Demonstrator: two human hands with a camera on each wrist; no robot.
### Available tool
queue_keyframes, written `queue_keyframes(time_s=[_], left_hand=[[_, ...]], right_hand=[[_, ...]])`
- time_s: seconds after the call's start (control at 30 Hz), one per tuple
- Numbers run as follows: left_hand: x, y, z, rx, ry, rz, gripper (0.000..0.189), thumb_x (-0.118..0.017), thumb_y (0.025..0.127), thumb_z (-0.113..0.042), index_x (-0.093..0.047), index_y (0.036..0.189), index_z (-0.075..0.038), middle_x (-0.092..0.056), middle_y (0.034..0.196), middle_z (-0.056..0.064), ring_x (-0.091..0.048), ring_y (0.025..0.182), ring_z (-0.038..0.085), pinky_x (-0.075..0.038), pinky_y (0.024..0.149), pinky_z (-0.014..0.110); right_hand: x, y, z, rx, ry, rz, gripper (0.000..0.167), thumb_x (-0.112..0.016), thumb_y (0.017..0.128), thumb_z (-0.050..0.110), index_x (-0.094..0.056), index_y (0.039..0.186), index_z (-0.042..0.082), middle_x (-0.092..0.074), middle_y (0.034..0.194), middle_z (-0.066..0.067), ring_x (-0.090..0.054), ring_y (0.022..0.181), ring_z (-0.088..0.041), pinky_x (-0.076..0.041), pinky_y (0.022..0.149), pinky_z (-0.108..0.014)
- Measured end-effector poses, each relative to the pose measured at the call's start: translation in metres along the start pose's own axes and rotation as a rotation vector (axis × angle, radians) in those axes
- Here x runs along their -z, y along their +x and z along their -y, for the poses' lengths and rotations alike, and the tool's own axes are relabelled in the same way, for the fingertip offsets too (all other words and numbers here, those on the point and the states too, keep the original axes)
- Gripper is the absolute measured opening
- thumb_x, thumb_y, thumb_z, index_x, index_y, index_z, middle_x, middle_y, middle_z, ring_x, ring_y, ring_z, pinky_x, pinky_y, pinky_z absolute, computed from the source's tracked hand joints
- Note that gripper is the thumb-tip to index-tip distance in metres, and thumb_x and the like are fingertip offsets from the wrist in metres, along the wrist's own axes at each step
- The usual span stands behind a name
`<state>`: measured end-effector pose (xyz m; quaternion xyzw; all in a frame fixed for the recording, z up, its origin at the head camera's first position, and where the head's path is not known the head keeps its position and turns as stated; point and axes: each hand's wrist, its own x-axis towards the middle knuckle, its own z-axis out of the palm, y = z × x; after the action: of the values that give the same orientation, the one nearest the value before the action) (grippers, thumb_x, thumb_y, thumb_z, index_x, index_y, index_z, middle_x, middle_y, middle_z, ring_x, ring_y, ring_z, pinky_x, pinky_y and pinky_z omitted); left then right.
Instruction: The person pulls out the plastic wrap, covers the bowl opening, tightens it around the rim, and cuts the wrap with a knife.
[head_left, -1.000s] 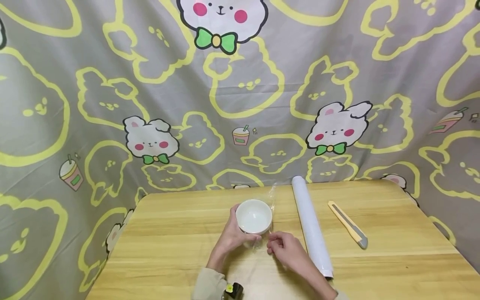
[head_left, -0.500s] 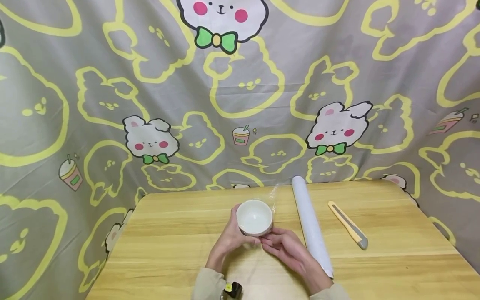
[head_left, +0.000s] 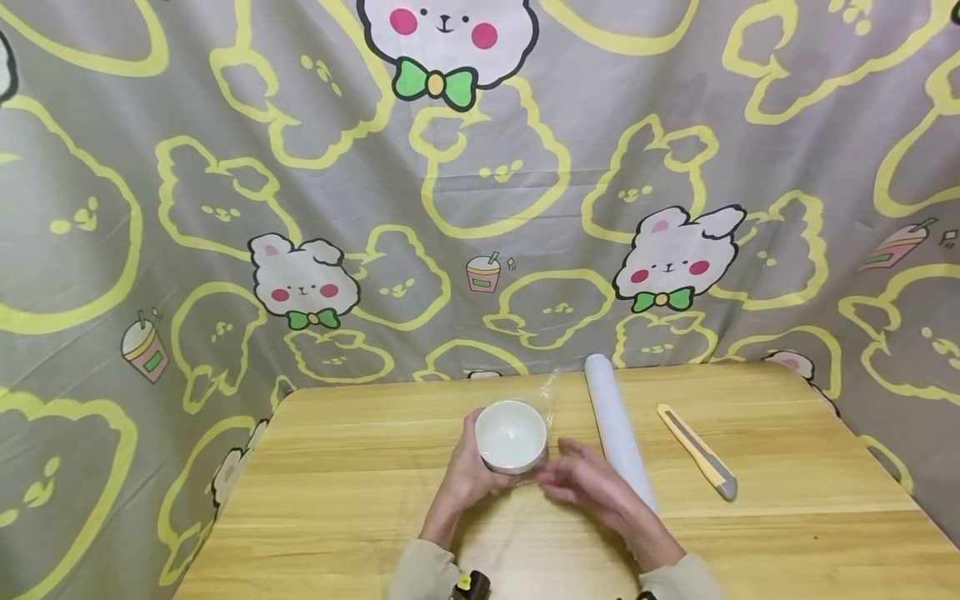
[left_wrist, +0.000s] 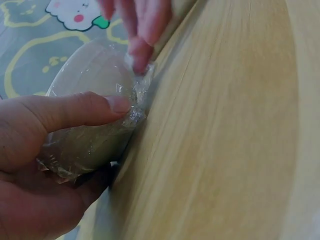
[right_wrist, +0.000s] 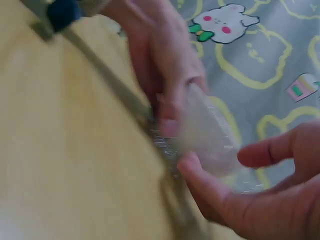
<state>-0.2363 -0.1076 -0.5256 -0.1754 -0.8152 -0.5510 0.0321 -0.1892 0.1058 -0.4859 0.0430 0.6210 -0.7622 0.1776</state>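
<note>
A small white bowl (head_left: 512, 435) sits low over the table, its outside covered in crinkled clear cling film (left_wrist: 142, 92). My left hand (head_left: 467, 468) grips it from the left, thumb pressed on the wrapped side and fingers beneath. At the bowl's right side is my right hand (head_left: 588, 483), blurred, its thumb and fingers spread apart in the right wrist view. Its fingertips are right at the bunched film near the rim in the left wrist view. A loose, see-through flap of film stands out behind the bowl on the right.
A long white roll (head_left: 617, 429) lies to the right of the bowl, partly behind my right forearm. Farther right is a yellow and grey utility knife (head_left: 697, 452). The wooden table (head_left: 337, 475) ends at a patterned cloth (head_left: 517, 192) hanging behind.
My right hand has gone from curled fingers beside the film, to touching the bowl's lower right side, to spread fingers slightly drawn back. The left hand keeps its grip on the bowl.
</note>
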Motion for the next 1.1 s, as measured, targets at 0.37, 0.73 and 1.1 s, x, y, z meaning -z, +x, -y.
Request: queue_keyframes(time_s=[0.37,0.73,1.1], left_hand=[[0.005,0.0,0.0,-0.004,-0.056,-0.01,0.117,-0.095,0.047,0.012,-0.036,0.147,-0.001,-0.054,0.14,0.025,-0.055,0.126,0.043,-0.038,0.111,0.062],[0.001,0.001,0.001,-0.007,-0.09,0.028,0.115,-0.095,0.047,0.013,-0.037,0.146,-0.001,-0.055,0.14,0.023,-0.056,0.125,0.04,-0.038,0.111,0.058],[0.004,0.002,-0.001,0.002,-0.107,0.041,0.115,-0.094,0.048,0.014,-0.035,0.145,0.0,-0.052,0.141,0.024,-0.054,0.126,0.04,-0.037,0.111,0.058]], right_hand=[[0.008,0.058,0.036,-0.022,-0.115,-0.168,0.067,-0.048,0.108,0.024,-0.018,0.154,-0.016,-0.056,0.119,-0.03,-0.062,0.108,-0.035,-0.056,0.096,-0.042],[0.018,0.097,0.026,-0.145,0.044,-0.212,0.039,-0.05,0.108,0.025,-0.057,0.13,-0.007,-0.066,0.084,-0.002,-0.058,0.067,-0.01,-0.053,0.064,-0.027],[0.016,0.108,0.031,-0.128,0.277,-0.142,0.027,-0.037,0.111,0.017,-0.054,0.113,-0.004,-0.054,0.076,0.0,-0.045,0.063,-0.007,-0.037,0.055,-0.017]])
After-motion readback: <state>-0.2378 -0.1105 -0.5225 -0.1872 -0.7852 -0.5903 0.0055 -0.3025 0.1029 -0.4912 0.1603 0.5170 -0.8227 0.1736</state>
